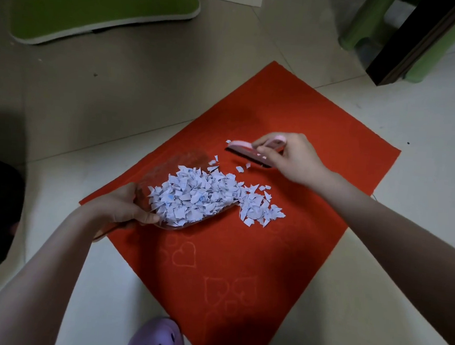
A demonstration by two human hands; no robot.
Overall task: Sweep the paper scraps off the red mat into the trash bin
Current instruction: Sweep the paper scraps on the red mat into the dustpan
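Scraps (pixel 198 194) heaped mid-frame in clear dustpan (pixel 173 163) on red mat (pixel 242 253) | dustpan gripped by left hand (pixel 123 206) | pink brush (pixel 251 153) clasped by right hand (pixel 288 157), centre-right | bin unseen

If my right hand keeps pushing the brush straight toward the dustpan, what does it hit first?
Probably the few loose scraps lying just ahead of the brush in the right hand, then the big paper pile at the clear dustpan's mouth.
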